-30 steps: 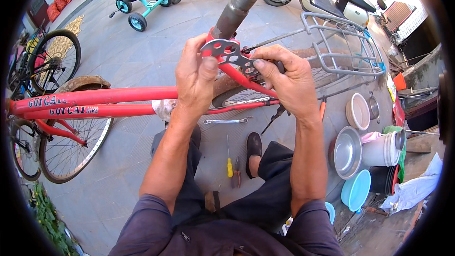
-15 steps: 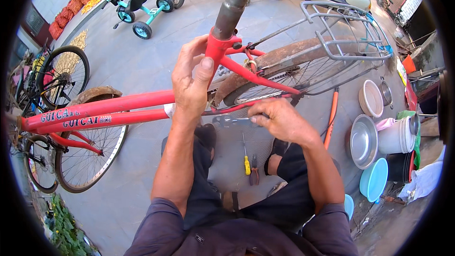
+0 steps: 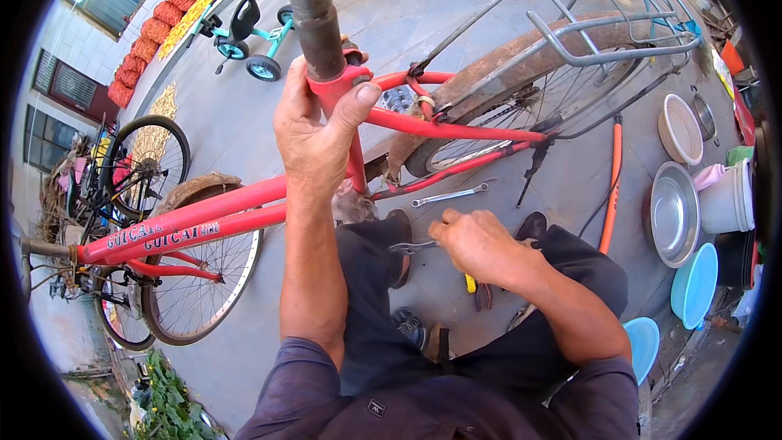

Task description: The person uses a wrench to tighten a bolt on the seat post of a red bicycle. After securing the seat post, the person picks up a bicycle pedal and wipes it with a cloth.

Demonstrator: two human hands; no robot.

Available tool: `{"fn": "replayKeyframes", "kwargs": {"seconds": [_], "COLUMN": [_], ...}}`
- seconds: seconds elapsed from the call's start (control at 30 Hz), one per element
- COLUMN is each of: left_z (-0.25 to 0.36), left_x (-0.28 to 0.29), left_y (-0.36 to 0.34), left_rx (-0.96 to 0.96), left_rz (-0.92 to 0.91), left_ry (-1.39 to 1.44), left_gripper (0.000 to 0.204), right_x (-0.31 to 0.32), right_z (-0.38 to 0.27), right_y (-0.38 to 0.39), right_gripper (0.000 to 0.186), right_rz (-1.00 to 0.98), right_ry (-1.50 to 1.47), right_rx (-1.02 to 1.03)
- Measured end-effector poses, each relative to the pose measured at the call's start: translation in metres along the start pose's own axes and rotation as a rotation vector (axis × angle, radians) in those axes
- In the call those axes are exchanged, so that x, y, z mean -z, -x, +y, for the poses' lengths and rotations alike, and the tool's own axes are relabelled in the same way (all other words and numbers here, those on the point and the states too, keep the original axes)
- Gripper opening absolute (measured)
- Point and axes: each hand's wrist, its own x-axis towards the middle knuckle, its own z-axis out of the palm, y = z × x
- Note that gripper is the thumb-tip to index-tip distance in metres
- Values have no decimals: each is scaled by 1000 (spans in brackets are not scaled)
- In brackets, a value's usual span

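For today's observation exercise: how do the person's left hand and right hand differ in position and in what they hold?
The left hand is raised, wrapped around the red bicycle frame just below the dark seat tube; the right hand is lower, over the lap. The left hand grips a fixed part of the bicycle; the right hand's fingers hold a loose metal wrench. A second wrench lies on the ground. Both hands are bare and closed on something.

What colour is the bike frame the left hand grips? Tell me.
Red. The bike frame shows best in the head view, with the left hand around its seat tube.
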Motion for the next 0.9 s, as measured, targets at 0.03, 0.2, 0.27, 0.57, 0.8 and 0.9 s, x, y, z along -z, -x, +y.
{"fn": "replayKeyframes", "kwargs": {"seconds": [0.03, 0.2, 0.27, 0.57, 0.8, 0.9], "left_z": [-4, -12, -13, -11, -18, -17], "left_x": [-2, 3, 5, 3, -5, -7], "left_y": [-2, -3, -2, -8, -6, -6], "left_rx": [-81, -85, -89, -113, -137, -124], "left_rz": [16, -7, 9, -6, 29, 88], "left_ry": [-48, 167, 119, 133, 58, 25], "left_gripper": [52, 50, 51, 56, 65, 64], "right_x": [1, -3, -4, 3, -28, -57], "right_z": [-2, 4, 4, -7, -1, 12], "right_y": [0, 6, 8, -5, -10, -7], "right_gripper": [18, 14, 15, 19, 20, 12], "right_rz": [-2, 74, 71, -25, -54, -111], "right_ry": [-14, -10, -2, 2, 7, 49], "right_rx": [7, 62, 52, 62, 67, -5]}}
